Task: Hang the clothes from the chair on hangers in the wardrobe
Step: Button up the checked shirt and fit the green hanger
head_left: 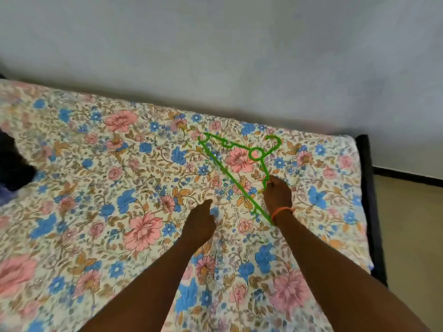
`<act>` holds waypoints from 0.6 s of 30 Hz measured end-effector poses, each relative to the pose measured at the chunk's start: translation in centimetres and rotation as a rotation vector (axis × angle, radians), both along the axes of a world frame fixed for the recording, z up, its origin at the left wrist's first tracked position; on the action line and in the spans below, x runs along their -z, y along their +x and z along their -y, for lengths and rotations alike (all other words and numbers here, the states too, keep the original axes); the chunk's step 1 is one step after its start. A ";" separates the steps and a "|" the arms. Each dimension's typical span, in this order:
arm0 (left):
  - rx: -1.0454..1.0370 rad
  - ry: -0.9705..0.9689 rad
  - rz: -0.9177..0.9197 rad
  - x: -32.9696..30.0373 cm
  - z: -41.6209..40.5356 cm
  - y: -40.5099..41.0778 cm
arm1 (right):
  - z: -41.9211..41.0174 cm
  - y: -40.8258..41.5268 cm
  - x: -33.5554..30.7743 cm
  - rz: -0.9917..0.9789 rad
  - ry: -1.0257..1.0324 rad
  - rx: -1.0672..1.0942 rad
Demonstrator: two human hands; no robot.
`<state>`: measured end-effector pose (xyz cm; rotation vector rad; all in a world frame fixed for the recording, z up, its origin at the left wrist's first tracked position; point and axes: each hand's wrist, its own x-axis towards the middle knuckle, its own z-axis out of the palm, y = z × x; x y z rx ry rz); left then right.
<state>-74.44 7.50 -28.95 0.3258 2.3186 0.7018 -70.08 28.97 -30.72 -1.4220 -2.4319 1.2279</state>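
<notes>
green hanger [230, 164] flat on the floral bed sheet [107, 164], hook toward the wall | right hand [278, 192] at the hanger's near arm, fingers curled round the plastic, orange band [281, 211] on the wrist | left hand [199, 224] left of the hanger, apart from it, fingers loosely curled, holding nothing | dark cloth [12, 164] far left of the hanger

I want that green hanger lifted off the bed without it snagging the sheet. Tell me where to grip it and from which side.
Grip the green hanger at its neck, just below the round loop, coming from above. It lies flat on the floral bedsheet with the hook pointing toward the wall, and the neck is its balance point. The right hand already pinches its near arm; the left hand holds nothing.
</notes>
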 end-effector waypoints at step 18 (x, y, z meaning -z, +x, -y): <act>0.081 -0.064 0.395 16.0 1.8 -3.4 | -5.2 -9.8 12.3 0.345 0.463 -0.377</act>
